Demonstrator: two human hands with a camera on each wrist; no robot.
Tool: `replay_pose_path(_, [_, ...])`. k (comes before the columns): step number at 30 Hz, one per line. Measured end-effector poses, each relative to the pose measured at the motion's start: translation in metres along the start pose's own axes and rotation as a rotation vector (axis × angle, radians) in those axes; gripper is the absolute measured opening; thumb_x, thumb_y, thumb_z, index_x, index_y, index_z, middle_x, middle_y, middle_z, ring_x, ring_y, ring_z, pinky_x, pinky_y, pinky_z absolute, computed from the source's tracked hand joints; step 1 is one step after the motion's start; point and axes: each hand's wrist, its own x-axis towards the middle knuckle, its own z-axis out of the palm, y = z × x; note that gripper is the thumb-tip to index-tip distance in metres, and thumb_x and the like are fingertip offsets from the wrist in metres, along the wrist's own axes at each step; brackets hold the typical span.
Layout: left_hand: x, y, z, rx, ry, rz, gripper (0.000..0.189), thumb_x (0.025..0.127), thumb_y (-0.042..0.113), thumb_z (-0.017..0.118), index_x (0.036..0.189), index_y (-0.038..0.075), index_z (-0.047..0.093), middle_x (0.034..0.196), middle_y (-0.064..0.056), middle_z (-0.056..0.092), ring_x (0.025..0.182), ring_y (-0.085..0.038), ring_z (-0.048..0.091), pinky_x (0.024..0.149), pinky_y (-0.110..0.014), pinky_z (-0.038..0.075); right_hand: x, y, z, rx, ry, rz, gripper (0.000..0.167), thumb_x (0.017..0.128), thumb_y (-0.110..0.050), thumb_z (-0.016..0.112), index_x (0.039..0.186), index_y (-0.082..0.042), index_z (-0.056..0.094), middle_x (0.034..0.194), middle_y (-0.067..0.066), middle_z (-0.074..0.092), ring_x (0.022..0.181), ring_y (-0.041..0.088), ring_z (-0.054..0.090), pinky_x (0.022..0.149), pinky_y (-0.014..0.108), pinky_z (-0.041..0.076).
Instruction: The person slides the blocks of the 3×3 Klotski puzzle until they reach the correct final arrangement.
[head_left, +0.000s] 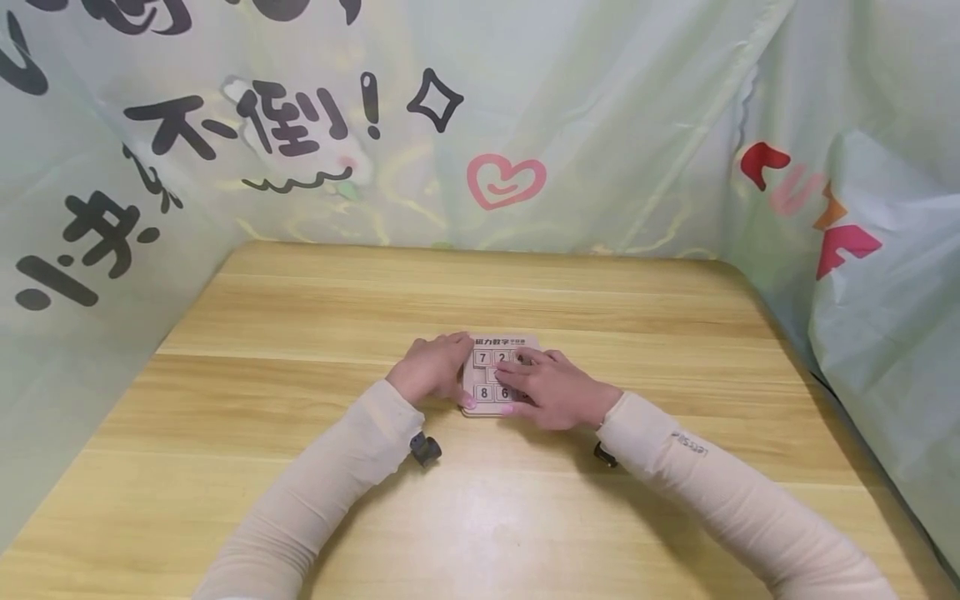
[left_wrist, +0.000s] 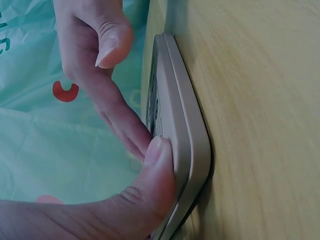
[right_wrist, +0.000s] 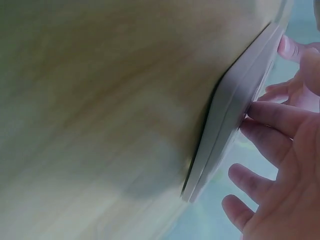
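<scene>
A flat, pale number sliding puzzle (head_left: 492,409) lies on the table, its tiles marked with black digits; 7, 2, 8 and 6 are readable. At its left side, my left hand (head_left: 429,367) holds the frame, fingers near the top corner and thumb at the bottom corner. In the left wrist view that thumb (left_wrist: 157,185) presses on the puzzle's rim (left_wrist: 187,135). My right hand (head_left: 561,393) reaches over from the right, covering several tiles. Its fingers (right_wrist: 277,117) extend fairly straight in the right wrist view, two tips touching the puzzle's face.
The wood-grain table (head_left: 480,517) extends around the puzzle on all sides. A pale printed curtain (head_left: 600,125) hangs behind it and along both sides. Small dark devices sit at both wrists, such as the left wrist's device (head_left: 426,450).
</scene>
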Motion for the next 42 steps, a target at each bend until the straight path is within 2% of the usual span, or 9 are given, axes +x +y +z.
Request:
replay_pose_path(3, [-0.002,-0.001,0.003,-0.012,-0.011,-0.007,0.097,0.067,0.046,0.084,0.144,0.007,0.041,0.154,-0.009,0.033,0.136,-0.033,0.037,0.108,-0.056,0.031,-0.003,0.000,0.001,0.007,-0.013,-0.007,0.060,0.098,-0.050,0.047,0.143,-0.010,0.049,0.148,0.007,0.044,0.139,0.038,0.030,0.105,0.060,0.031])
replay_pose_path(5, [-0.004,-0.001,0.005,-0.017,-0.014,-0.003,0.093,0.067,0.046,0.084,0.142,0.007,0.043,0.151,-0.008,0.038,0.132,-0.032,0.042,0.106,-0.055,0.034,-0.005,0.001,0.001,0.017,-0.010,-0.019,0.059,0.098,-0.049,0.048,0.141,-0.008,0.051,0.147,0.009,0.045,0.138,0.040,0.031,0.104,0.061,0.033])
replay_pose_path(10, [-0.003,0.001,0.002,-0.009,0.015,0.009,0.091,0.067,0.047,0.084,0.139,0.008,0.045,0.148,-0.007,0.041,0.128,-0.030,0.046,0.104,-0.053,0.036,-0.005,0.004,-0.002,-0.006,0.030,-0.014,0.057,0.098,-0.047,0.050,0.137,-0.006,0.055,0.144,0.012,0.048,0.137,0.040,0.033,0.103,0.062,0.034])
replay_pose_path(15, [-0.001,0.000,-0.001,-0.017,0.003,-0.004,0.093,0.066,0.046,0.084,0.141,0.008,0.044,0.151,-0.007,0.039,0.131,-0.031,0.042,0.105,-0.054,0.034,0.003,0.003,0.000,-0.002,0.045,-0.027,0.062,0.098,-0.048,0.049,0.139,-0.002,0.050,0.143,0.017,0.047,0.135,0.038,0.036,0.105,0.058,0.033])
replay_pose_path(20, [0.000,0.000,0.000,-0.024,-0.003,-0.004,0.088,0.067,0.046,0.083,0.138,0.009,0.047,0.150,-0.006,0.040,0.131,-0.031,0.043,0.105,-0.054,0.034,0.014,0.001,0.002,-0.003,0.078,-0.045,0.064,0.096,-0.050,0.052,0.138,-0.002,0.048,0.136,0.014,0.049,0.129,0.034,0.040,0.106,0.054,0.033])
replay_pose_path(24, [0.000,0.000,-0.001,-0.004,-0.011,-0.012,0.090,0.069,0.048,0.082,0.141,0.009,0.044,0.154,-0.007,0.034,0.136,-0.031,0.037,0.107,-0.054,0.032,0.020,0.002,0.001,-0.027,0.063,-0.045,0.068,0.095,-0.052,0.051,0.142,-0.003,0.045,0.145,0.014,0.045,0.134,0.037,0.035,0.108,0.055,0.030])
replay_pose_path(29, [0.000,0.000,-0.003,0.009,-0.013,-0.011,0.089,0.069,0.048,0.082,0.139,0.008,0.045,0.153,-0.008,0.035,0.136,-0.031,0.038,0.106,-0.054,0.033,0.022,0.003,0.001,-0.033,0.026,-0.041,0.071,0.096,-0.054,0.048,0.146,-0.004,0.041,0.150,0.012,0.040,0.137,0.039,0.031,0.108,0.057,0.029])
replay_pose_path(37, [0.002,0.003,-0.004,0.038,-0.008,-0.017,0.077,0.068,0.048,0.083,0.127,0.010,0.051,0.136,-0.004,0.050,0.120,-0.026,0.052,0.100,-0.051,0.040,0.026,-0.001,-0.006,-0.017,0.029,-0.021,0.067,0.094,-0.054,0.052,0.141,-0.006,0.049,0.146,0.011,0.046,0.135,0.039,0.034,0.103,0.059,0.033])
replay_pose_path(42, [0.001,0.005,-0.002,0.039,0.000,-0.016,0.075,0.066,0.047,0.085,0.122,0.010,0.051,0.119,-0.001,0.054,0.108,-0.021,0.055,0.095,-0.048,0.044,0.032,-0.010,-0.011,-0.016,-0.028,0.030,0.068,0.093,-0.058,0.051,0.138,-0.006,0.052,0.145,0.010,0.046,0.136,0.038,0.033,0.105,0.058,0.031])
